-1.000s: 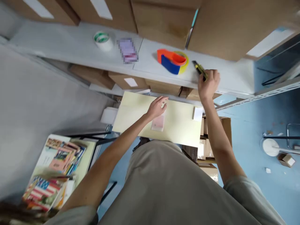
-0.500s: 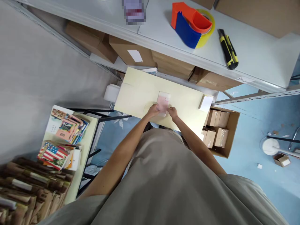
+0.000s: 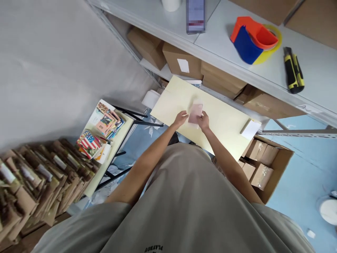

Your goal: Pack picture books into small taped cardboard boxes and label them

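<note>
Both hands hold a small pink flat packet just above a pale yellow tabletop. My left hand grips its left edge and my right hand grips its right edge. The packet is tilted up off the table. A white pad lies at the table's right end.
A grey shelf above holds an orange-and-blue tape dispenser, a yellow-black utility knife, a phone and a tape roll. Cardboard boxes sit underneath. A side table with colourful cards and brown packets stand left. An open carton stands right.
My right hand left the utility knife on the shelf and came down to the pink packet. Both hands have taken hold of the packet and lifted it. The view has swung left.
</note>
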`<move>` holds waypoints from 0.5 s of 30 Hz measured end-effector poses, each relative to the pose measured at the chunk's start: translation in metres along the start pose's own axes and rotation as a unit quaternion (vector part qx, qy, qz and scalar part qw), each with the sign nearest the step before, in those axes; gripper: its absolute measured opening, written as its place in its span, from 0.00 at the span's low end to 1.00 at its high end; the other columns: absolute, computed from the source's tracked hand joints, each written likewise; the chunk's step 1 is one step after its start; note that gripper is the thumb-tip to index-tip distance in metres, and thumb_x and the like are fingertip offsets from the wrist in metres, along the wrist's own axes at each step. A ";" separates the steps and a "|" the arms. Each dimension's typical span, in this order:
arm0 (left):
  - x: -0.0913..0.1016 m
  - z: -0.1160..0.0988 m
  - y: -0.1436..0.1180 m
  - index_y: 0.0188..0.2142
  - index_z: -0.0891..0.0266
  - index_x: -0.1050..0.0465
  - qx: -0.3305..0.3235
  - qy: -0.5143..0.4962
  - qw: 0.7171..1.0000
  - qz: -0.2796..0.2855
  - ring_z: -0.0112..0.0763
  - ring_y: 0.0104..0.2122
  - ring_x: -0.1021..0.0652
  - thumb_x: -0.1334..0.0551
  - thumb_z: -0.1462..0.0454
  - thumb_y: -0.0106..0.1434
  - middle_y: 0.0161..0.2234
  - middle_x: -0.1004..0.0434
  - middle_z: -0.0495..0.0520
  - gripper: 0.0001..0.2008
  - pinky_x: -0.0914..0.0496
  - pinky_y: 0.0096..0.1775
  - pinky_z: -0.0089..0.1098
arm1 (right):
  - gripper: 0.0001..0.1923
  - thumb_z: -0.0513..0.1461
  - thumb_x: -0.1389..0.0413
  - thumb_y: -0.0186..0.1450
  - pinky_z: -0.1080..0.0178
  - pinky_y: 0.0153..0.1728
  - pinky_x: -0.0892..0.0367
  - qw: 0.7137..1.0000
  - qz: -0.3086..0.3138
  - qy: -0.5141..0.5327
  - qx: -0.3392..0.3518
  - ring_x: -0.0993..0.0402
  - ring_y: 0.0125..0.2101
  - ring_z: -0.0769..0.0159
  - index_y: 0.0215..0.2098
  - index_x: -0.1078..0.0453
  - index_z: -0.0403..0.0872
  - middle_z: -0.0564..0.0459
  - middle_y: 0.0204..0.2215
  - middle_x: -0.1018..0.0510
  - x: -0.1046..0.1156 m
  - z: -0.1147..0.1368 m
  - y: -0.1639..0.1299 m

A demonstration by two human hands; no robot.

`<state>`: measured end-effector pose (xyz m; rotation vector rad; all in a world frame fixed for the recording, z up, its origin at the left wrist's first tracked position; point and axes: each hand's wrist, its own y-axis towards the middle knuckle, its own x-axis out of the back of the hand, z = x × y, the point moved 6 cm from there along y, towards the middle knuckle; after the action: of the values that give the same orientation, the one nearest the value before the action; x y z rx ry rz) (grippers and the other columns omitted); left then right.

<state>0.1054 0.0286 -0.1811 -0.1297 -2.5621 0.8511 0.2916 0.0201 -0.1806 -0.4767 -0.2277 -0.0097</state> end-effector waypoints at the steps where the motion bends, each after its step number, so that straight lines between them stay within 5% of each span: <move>1: 0.017 -0.004 -0.001 0.71 0.68 0.27 0.005 -0.025 1.000 -0.015 0.50 0.69 0.19 0.33 0.60 0.74 0.74 0.24 0.75 0.29 0.23 0.66 0.45 | 0.29 0.53 0.35 0.65 0.57 0.48 0.20 0.999 0.009 0.031 0.024 0.15 0.46 0.57 0.59 0.28 0.48 0.42 0.50 0.11 -0.003 0.016 0.001; 3: 0.049 -0.017 -0.005 0.67 0.67 0.24 -0.005 -0.099 0.995 -0.013 0.47 0.67 0.17 0.30 0.52 0.76 0.68 0.17 0.73 0.28 0.23 0.65 0.44 | 0.33 0.58 0.32 0.64 0.56 0.48 0.18 0.990 0.048 0.104 0.077 0.13 0.49 0.53 0.59 0.28 0.49 0.41 0.54 0.11 -0.010 0.052 0.001; 8: 0.102 -0.069 -0.027 0.49 0.65 0.15 -0.130 -0.214 0.958 0.136 0.44 0.52 0.12 0.30 0.35 0.74 0.43 0.07 0.60 0.33 0.20 0.65 0.51 | 0.45 0.69 0.27 0.58 0.51 0.45 0.14 0.963 0.141 0.176 0.145 0.12 0.49 0.49 0.61 0.27 0.53 0.46 0.48 0.09 -0.012 0.130 -0.013; 11: 0.124 -0.089 -0.036 0.49 0.65 0.15 -0.143 -0.239 0.954 0.106 0.44 0.48 0.12 0.24 0.41 0.73 0.42 0.08 0.58 0.27 0.18 0.62 0.55 | 0.46 0.71 0.27 0.58 0.49 0.45 0.13 0.961 0.146 0.170 0.160 0.11 0.47 0.48 0.61 0.28 0.54 0.46 0.48 0.09 -0.004 0.156 -0.020; 15: 0.142 -0.100 -0.037 0.44 0.66 0.13 -0.151 -0.254 0.955 0.023 0.41 0.41 0.15 0.18 0.46 0.65 0.38 0.10 0.55 0.25 0.16 0.50 0.49 | 0.47 0.73 0.29 0.59 0.48 0.47 0.12 0.968 0.115 0.134 0.178 0.11 0.49 0.47 0.61 0.28 0.54 0.44 0.51 0.09 -0.007 0.172 -0.018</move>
<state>0.0225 0.0843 -0.0346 -0.0683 -3.1755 0.5507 0.2467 0.0820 -0.0249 -0.1366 0.0934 0.1905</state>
